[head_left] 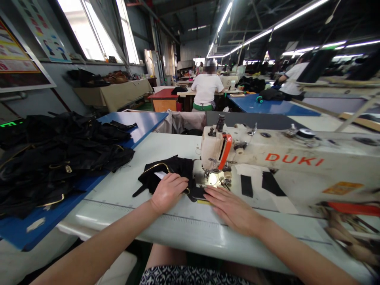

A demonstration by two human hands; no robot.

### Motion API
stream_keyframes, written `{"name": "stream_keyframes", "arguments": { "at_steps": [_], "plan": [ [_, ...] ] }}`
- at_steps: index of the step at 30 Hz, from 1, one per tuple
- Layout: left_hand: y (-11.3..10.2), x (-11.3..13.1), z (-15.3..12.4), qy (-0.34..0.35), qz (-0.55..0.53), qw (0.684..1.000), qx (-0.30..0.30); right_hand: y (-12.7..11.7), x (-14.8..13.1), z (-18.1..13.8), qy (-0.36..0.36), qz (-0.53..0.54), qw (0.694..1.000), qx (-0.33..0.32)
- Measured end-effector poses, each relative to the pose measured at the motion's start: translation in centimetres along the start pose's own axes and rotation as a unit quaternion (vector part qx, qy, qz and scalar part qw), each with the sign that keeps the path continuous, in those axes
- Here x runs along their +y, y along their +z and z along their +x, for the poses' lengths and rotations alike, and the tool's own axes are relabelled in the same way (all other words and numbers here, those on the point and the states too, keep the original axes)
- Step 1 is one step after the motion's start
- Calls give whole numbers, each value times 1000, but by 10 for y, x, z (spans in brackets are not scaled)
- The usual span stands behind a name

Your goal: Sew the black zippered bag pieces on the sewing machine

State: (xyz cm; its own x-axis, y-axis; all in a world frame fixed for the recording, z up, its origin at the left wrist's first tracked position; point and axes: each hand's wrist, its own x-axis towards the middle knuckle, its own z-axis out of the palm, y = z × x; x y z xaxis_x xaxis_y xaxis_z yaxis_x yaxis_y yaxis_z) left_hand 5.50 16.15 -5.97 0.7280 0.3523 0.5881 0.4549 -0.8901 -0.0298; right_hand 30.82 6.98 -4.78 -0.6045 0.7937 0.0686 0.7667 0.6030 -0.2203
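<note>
A black fabric piece with a gold-toothed zipper [184, 168] lies on the sewing machine's pale bed, left of and just below the needle area. My left hand [169, 192] rests on its near side, fingers curled down and closed on the cloth, with a bit of gold metal at the fingertips. Stretched-out fingers of my right hand [234, 208] lie flat over the right end of the black strip, in front of the presser foot. The white sewing machine [252, 146], marked DUKI, has its lamp lit over the needle plate. The undersides of both hands are hidden.
At left, a heap of black pieces with gold zippers [65, 158] covers much of a blue table [148, 118]. Black patches [246, 186] are on the machine's body at right. Another person in a white shirt [208, 89] sits ahead, back turned.
</note>
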Motion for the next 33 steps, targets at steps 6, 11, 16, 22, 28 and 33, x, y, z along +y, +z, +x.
{"name": "stream_keyframes", "arguments": {
  "at_steps": [6,11,16,22,28,33],
  "plan": [
    [6,4,7,21,10,1000,2,3,12,-1,12,-10,995,99],
    [11,7,13,42,21,999,2,8,11,-4,41,6,991,127],
    [17,14,22,69,26,997,-12,8,9,8,48,-15,991,121],
    [28,15,24,69,9,995,-75,7,10,14,45,-27,993,109],
    [32,13,23,58,4,995,-77,6,10,14,38,-24,993,113],
    [33,13,25,61,-6,993,-97,7,11,14,41,-17,992,116]
  ]
}}
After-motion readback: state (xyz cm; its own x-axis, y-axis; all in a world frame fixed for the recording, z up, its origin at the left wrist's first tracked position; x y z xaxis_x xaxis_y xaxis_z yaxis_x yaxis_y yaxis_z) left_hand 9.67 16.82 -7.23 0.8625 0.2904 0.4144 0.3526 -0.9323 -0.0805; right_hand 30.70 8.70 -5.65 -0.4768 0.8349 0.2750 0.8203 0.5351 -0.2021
